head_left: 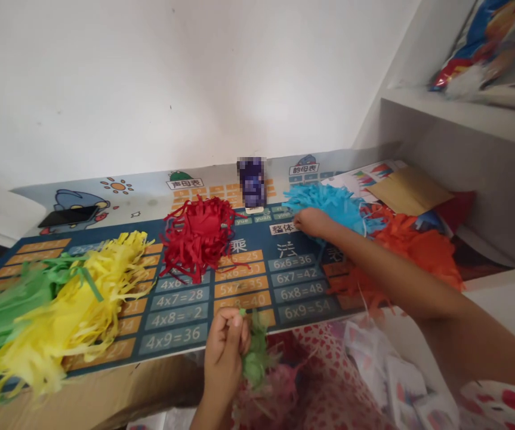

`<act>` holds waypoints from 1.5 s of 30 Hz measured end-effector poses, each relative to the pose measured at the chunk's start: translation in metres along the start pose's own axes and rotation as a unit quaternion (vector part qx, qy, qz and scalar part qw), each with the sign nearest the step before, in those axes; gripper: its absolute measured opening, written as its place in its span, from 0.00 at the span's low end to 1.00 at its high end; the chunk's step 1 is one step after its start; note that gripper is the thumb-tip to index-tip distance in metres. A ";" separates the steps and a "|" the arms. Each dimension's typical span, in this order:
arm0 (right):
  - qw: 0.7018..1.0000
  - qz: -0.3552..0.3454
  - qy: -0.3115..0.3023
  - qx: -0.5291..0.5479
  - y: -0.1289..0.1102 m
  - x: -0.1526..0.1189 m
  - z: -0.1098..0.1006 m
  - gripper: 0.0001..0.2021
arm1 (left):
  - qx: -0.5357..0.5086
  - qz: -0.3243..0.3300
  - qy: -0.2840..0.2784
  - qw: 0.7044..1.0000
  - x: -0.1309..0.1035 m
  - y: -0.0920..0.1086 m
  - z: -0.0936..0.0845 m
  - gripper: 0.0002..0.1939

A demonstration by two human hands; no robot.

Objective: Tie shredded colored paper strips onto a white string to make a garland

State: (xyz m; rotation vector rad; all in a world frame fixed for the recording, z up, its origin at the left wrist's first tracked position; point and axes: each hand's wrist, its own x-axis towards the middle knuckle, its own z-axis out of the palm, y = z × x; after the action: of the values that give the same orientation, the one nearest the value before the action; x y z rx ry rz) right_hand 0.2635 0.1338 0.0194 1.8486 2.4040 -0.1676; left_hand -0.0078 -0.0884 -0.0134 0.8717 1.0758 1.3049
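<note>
head view, only view supplied: the left hand (227, 343) is at the near edge of the printed table mat (181, 316), thumb and fingertips pinched on the top of a pale green paper tuft (256, 358). the tuft hangs just beside that hand, on its right, long axis running down from the fingertips towards the lap; the left hand is the nearer of the two. the right hand (313, 223) is farther out and to the right, at the near left edge of the blue paper fringe (333, 203), fingers curled; whether it grips a strip cannot be told. red paper fringe (201, 226) lies beyond the left hand, to its left; yellow paper fringe (82, 292) lies farther left; orange paper fringe (422, 245) lies under and beside the right forearm. legible writing on the mat: "4x7=28", "4x9=36", "6x6=36", "6x7=42", "6x8=48", "6x9=54", "yue", "yuan", "声母表", "整体". no brand is readable; the upright dark object (252, 185) is pixelated.
</note>
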 end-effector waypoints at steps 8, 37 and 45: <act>1.000 0.018 0.005 -0.015 -0.016 -0.003 -0.006 0.11 | 0.144 0.021 -0.040 0.988 0.006 0.000 0.000 0.15; 0.863 -0.088 0.198 0.457 -0.125 -0.176 0.058 0.09 | 0.500 0.258 -0.140 0.815 0.011 0.016 0.019 0.11; 0.879 -0.096 0.173 0.434 -0.126 -0.178 0.058 0.08 | 0.633 0.302 -0.195 0.686 0.010 0.024 0.021 0.12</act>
State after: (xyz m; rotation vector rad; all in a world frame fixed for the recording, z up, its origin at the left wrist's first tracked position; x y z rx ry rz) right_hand 0.1884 -0.0771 -0.0085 2.0372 3.0685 -1.2117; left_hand 0.0044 -0.0742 0.0146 2.6008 1.3238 0.5805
